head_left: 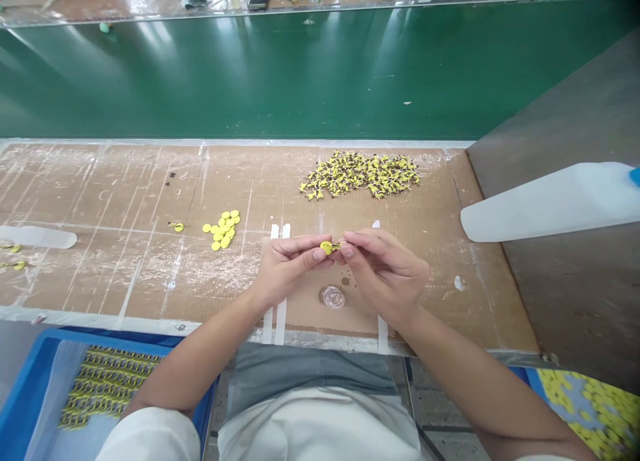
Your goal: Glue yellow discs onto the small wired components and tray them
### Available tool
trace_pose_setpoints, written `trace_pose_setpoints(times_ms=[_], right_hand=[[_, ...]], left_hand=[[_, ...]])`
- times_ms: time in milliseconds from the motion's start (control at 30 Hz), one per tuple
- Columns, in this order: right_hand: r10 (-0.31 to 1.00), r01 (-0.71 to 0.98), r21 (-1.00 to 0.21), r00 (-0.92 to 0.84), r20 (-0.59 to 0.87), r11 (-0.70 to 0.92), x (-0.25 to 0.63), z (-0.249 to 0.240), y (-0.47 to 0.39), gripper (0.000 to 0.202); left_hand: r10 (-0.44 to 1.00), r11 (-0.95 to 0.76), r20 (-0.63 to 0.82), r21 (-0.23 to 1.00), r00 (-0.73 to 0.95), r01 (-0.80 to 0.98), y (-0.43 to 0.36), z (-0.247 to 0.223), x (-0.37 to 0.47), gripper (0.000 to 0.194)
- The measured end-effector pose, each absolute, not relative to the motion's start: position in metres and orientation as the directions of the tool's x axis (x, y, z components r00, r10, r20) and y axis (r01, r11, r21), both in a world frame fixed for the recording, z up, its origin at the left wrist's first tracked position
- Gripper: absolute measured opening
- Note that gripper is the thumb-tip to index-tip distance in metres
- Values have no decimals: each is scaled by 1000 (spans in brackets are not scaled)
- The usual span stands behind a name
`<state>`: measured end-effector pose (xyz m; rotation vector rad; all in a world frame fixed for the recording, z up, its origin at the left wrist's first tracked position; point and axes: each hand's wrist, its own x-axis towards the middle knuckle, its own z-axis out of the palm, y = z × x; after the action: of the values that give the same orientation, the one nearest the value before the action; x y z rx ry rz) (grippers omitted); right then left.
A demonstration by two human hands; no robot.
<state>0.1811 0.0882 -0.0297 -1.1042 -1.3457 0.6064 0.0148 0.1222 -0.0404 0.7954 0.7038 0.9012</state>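
My left hand (295,264) pinches a yellow disc (326,247) between thumb and forefinger above the cardboard-covered table. Close on its right, my right hand (383,267) pinches a small yellow and dark piece (337,247) that meets the disc. Below the hands stands a small clear round dish (333,297). A small pile of yellow discs (225,231) lies to the left of my hands. Farther back is a large heap of small yellow and dark pieces (360,174). One disc with a dark part attached (178,227) lies alone left of the disc pile.
A green conveyor belt (300,74) runs behind the table. A metal panel (565,161) and a white bottle-like object (550,204) bound the right. Blue trays at lower left (37,361) and lower right (535,381) hold yellow pieces.
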Motion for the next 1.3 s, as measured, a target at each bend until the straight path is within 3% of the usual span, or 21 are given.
trace_pose_setpoints(times_ms=[233, 533, 1300], right_hand=[[876, 242, -891, 209, 434, 384, 180, -32, 88, 23], [871, 227, -885, 194, 451, 407, 181, -32, 88, 31], [859, 258, -868, 188, 475, 424, 180, -32, 90, 31]], left_hand=[[868, 419, -237, 822, 437, -386, 123, -39, 15, 29], [868, 417, -230, 819, 441, -394, 122, -39, 15, 27], [878, 403, -230, 828, 420, -390, 122, -40, 16, 28]])
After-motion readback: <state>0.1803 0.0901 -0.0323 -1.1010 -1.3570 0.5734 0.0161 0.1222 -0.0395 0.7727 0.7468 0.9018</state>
